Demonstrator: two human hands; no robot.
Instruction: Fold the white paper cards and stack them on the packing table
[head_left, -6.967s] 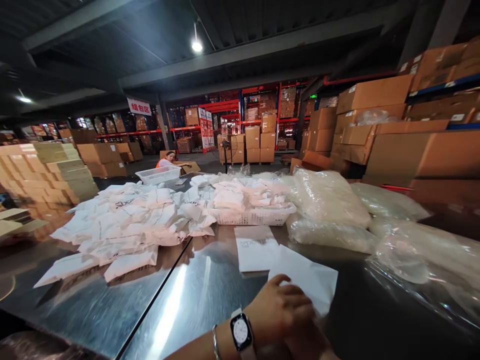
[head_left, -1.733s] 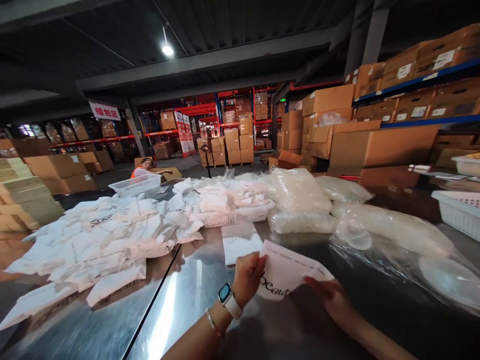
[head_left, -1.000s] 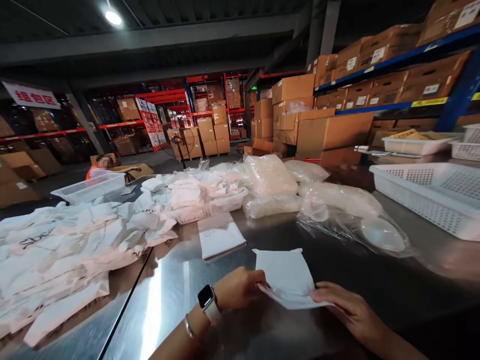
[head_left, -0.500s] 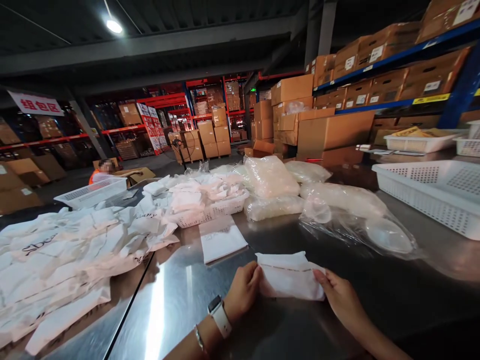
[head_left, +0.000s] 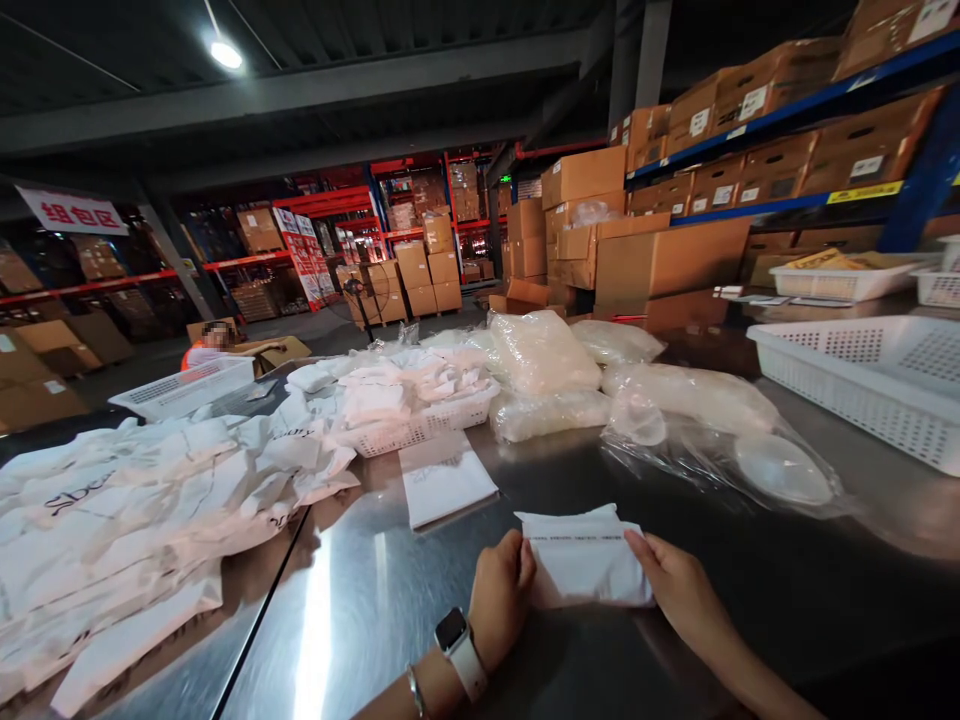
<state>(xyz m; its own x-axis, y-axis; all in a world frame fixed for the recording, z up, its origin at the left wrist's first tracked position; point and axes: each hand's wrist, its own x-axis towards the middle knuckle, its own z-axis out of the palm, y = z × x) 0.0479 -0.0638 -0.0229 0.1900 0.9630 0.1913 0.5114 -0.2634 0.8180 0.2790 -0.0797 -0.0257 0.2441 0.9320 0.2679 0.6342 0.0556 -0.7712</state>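
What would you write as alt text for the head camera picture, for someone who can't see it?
Two hands, left hand and right hand, hold a small white mailer bag by its sides on a shiny steel table. A heap of white bags lies to the left, with a white basket to the right.

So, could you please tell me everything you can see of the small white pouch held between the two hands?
The white pouch is a flat, soft-looking packet, roughly rectangular, with a thin dark line of print or stitching near its top edge. It looks like paper or thin plastic, slightly creased. It lies low over the steel table, the left hand gripping its left edge and the right hand its right edge.
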